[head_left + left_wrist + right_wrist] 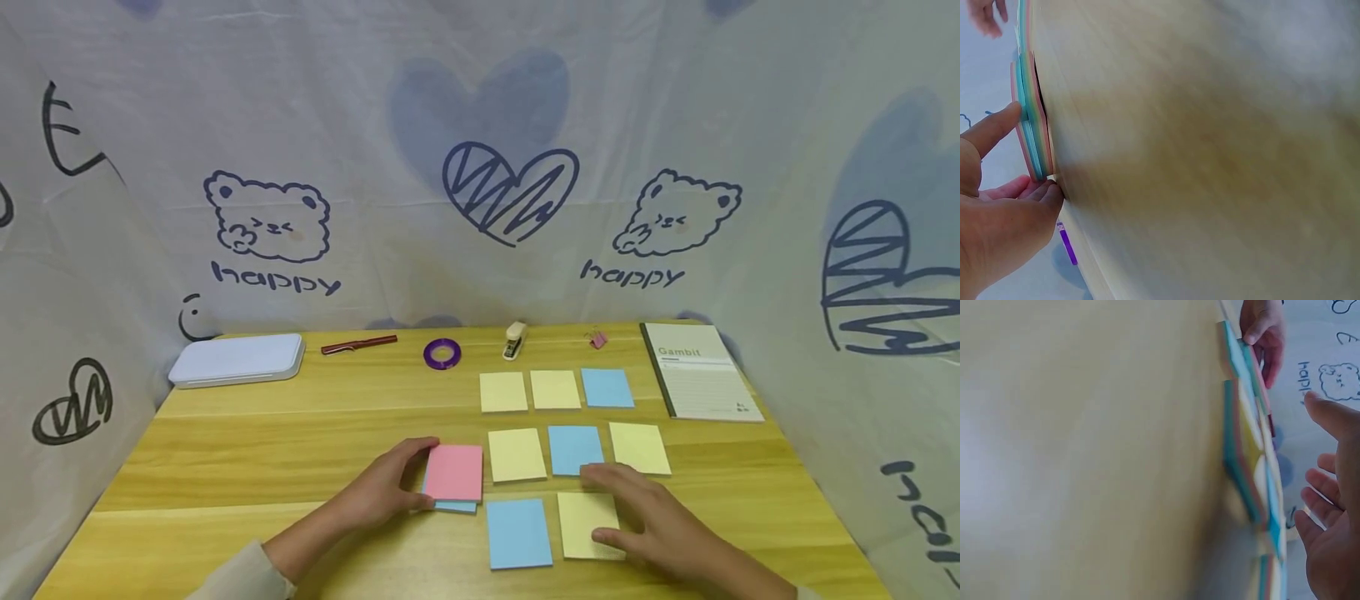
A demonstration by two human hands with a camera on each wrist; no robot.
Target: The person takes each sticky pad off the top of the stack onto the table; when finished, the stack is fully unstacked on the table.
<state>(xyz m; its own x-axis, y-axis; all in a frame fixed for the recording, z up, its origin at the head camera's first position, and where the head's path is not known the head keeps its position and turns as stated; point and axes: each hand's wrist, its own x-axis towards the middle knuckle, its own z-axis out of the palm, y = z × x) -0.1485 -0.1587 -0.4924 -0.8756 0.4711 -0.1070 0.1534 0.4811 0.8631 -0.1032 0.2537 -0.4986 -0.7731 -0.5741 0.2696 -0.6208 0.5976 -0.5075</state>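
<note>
In the head view a pink sticky note pad (456, 472) lies on a blue sticky note pad (456, 506), its lower edge showing. My left hand (384, 490) grips this pair from the left side, thumb at the near edge and fingers at the far one. The left wrist view shows the pads' layered edges (1036, 128) between thumb and fingers. Over a yellow sticky note pad (579, 521) in the near row hovers my right hand (656, 518), fingers spread and holding nothing. Beside that pad lies another blue pad (519, 533).
Behind are a row of yellow, blue and yellow pads (640, 447) and a back row of two yellow and one blue pad (607, 388). Along the rear stand a white case (236, 360), red pen (358, 344), purple tape roll (442, 354), stapler (513, 340), pink binder clip (597, 339) and notebook (701, 371).
</note>
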